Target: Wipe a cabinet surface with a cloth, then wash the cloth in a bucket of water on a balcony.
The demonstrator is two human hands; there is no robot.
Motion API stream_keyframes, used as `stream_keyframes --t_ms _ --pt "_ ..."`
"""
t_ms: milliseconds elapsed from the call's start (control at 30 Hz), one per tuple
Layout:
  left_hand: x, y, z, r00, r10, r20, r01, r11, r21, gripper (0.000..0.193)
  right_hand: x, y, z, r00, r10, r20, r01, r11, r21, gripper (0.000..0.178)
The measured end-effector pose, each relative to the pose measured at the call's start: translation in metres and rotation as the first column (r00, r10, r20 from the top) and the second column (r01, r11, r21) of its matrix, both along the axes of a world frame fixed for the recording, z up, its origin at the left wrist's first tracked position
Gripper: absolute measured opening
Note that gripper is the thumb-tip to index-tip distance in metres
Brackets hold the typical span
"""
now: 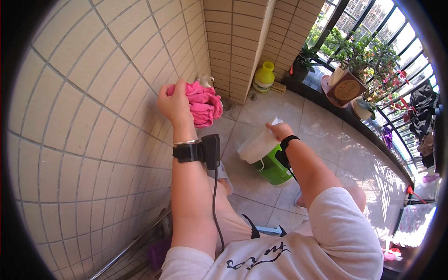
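My left hand point(176, 103) is closed around a bunched pink cloth point(204, 106), raised beside the tiled wall on the left. Folds of the cloth hang out past my fingers. Lower and to the right, my right hand point(279, 129) grips the rim of a white plastic tub point(255, 143), which is tilted. Its inside does not show clearly. Partly behind the tub and my forearm stands a bright green bucket point(276, 173) on the floor; most of its opening is hidden.
A pale metal fitting point(205, 81) shows behind the cloth, low on the wall. In the far corner stands a yellow plastic bottle point(264, 77). Potted plants point(359, 51) line the ledge by the railing at right. A metal rail point(135, 242) runs along the lower left.
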State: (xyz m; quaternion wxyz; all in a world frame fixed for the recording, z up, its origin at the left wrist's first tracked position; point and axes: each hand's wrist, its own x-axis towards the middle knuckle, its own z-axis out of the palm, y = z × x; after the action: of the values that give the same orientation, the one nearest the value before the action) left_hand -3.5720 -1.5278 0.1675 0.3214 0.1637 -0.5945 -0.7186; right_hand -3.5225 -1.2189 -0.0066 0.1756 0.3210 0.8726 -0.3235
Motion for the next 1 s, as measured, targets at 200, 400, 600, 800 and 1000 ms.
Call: stream_keyframes --t_ms 200,400,600,800,1000 --pt "-0.003 0.002 -0.005 1.000 -0.017 0.014 0.017 1.000 -0.012 0.015 0.002 0.009 -0.016 0.999 0.052 0.010 -0.052 0.999 0.003 0.058" --pt "-0.003 0.002 -0.004 1.000 -0.017 0.006 0.017 0.998 -0.062 0.015 0.013 -0.004 0.007 0.996 -0.022 0.087 0.032 0.993 -0.116 0.058" --pt "-0.002 0.013 -0.001 0.999 -0.033 -0.004 0.033 0.999 -0.022 0.015 0.032 -0.014 0.016 0.997 0.016 0.077 -0.007 0.992 -0.122 0.058" --pt "0.000 0.016 0.002 1.000 -0.030 0.000 0.030 0.999 0.022 0.020 0.044 -0.002 0.028 1.000 0.025 -0.002 -0.026 0.998 -0.063 0.053" --pt "-0.001 0.014 0.003 1.000 0.004 -0.031 -0.003 0.999 0.033 0.020 0.049 0.027 0.027 0.989 0.124 0.085 -0.136 0.979 0.154 0.061"
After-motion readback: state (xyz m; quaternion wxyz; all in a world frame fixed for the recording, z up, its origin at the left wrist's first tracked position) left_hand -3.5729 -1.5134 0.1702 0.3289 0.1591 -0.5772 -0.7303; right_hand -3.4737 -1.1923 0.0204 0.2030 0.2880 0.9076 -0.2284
